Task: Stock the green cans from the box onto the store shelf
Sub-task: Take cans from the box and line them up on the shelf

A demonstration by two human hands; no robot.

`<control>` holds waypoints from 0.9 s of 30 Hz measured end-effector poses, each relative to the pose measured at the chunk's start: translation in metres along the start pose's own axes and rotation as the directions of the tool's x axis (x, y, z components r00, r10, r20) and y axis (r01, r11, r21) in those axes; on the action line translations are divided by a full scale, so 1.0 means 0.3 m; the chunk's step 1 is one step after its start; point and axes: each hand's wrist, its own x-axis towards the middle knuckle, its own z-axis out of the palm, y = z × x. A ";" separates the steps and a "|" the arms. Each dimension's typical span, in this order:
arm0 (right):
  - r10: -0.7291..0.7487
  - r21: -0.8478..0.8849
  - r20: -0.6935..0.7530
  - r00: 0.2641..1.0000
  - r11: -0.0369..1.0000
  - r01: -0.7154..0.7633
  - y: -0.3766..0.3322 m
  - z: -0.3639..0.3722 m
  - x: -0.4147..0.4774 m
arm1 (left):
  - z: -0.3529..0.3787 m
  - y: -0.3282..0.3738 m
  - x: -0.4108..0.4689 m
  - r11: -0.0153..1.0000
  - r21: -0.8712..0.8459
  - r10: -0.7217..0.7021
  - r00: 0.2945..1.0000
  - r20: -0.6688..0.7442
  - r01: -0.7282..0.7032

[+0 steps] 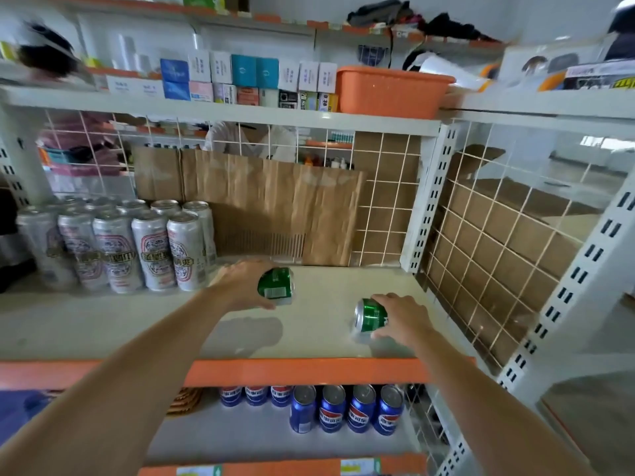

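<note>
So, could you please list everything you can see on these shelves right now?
green metal drink cans: two, green, one in each hand over the middle shelf
tall silver cans with red labels: five in front, more behind, silver, middle shelf left
blue cola cans: seven visible, blue, lower shelf
orange plastic basket: one, orange, upper shelf right
small cardboard cartons: many, white, blue and teal, upper shelf left of the basket
brown corrugated cardboard sheet: one, brown, standing at the back of the middle shelf
middle shelf board: one, off-white with orange front edge
left hand: one, grips the farther can
right hand: one, grips the tilted nearer can
</note>
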 end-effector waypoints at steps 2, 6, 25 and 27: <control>-0.004 -0.008 -0.001 1.000 1.000 0.004 0.005 0.001 0.017 | -0.003 -0.017 0.015 1.000 -0.013 0.001 1.000 -0.002 -0.001; 0.007 -0.021 0.014 1.000 1.000 -0.006 0.013 -0.001 0.034 | -0.003 -0.047 0.047 0.999 -0.021 0.030 1.000 -0.001 -0.030; 0.012 0.981 0.002 1.000 0.193 -0.004 -0.389 -0.144 0.013 | -0.075 -0.035 0.056 0.951 -0.090 0.295 0.955 -0.013 -0.295; 0.007 0.993 0.007 1.000 0.118 -0.008 -0.440 -0.143 0.014 | -0.085 -0.007 0.054 0.941 -0.064 0.332 0.943 -0.030 -0.333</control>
